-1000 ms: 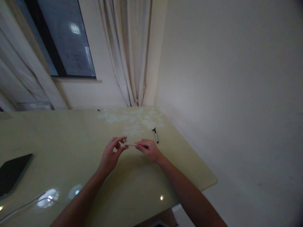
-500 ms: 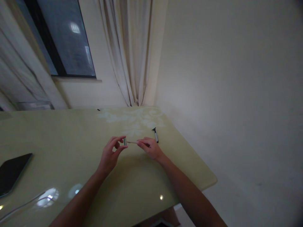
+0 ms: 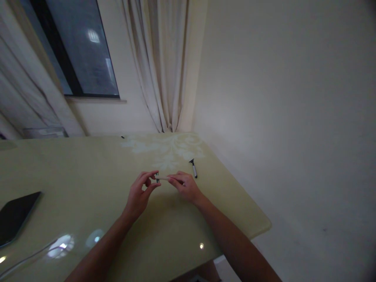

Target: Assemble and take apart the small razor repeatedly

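My left hand point(image 3: 138, 192) pinches a small, narrow rectangular piece point(image 3: 158, 175) upright between thumb and fingertips. The piece is dark and greenish; its exact kind is too small to make out. From the other side, my right hand point(image 3: 185, 188) grips a thin pale stick point(image 3: 163, 178) between thumb and forefinger. The stick's left end meets or overlaps the small piece; whether they touch I cannot tell. Both hands are held over the table, close together. Just beyond the right hand lies a razor point(image 3: 194, 169) with a black head and a grey-and-black handle.
The pale green glossy table point(image 3: 76, 172) carries a dark flat device point(image 3: 18, 215) at left and a white cable point(image 3: 28, 256) near the front left. A tiny black item point(image 3: 122, 137) rests by the far edge. Curtains point(image 3: 164, 70) and a wall point(image 3: 282, 117) border it.
The pale stick has moved left, from beside the small piece to across it. The small piece has turned more edge-on, its coloured stripes showing less. My right hand shifted slightly left.
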The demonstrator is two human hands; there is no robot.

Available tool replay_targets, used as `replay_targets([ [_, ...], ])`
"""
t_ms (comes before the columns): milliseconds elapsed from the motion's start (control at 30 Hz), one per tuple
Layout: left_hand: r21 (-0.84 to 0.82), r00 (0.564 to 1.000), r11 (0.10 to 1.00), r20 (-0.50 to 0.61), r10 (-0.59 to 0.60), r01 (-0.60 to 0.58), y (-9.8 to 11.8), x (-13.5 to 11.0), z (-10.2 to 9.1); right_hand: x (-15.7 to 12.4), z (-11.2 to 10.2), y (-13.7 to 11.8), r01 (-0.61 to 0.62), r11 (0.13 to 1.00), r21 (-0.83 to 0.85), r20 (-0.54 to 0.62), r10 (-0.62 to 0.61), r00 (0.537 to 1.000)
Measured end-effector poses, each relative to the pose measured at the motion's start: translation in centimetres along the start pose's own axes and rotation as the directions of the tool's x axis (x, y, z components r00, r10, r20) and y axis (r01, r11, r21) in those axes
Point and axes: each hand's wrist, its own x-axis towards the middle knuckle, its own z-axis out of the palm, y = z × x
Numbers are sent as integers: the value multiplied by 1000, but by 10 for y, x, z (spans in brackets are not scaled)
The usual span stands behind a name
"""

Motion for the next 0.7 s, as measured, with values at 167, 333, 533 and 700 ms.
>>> replay_targets([
  [167,-27,1000,999,20,-22,23,2,-2,3,1,-2,0,5,1000,-26,-40,-6,999],
  [333,-46,999,998,25,-37,38,1,-2,3,1,-2,-1,-6,996,-88,-67,0,998],
  [533,-70,997,995,51,-64,67,1,-2,1,1,-3,0,32,995,-92,-17,-34,999],
  [700,-75,996,994,57,-73,77,-1,-2,1,1,-5,-2,11,986,-164,-83,-25,996],
])
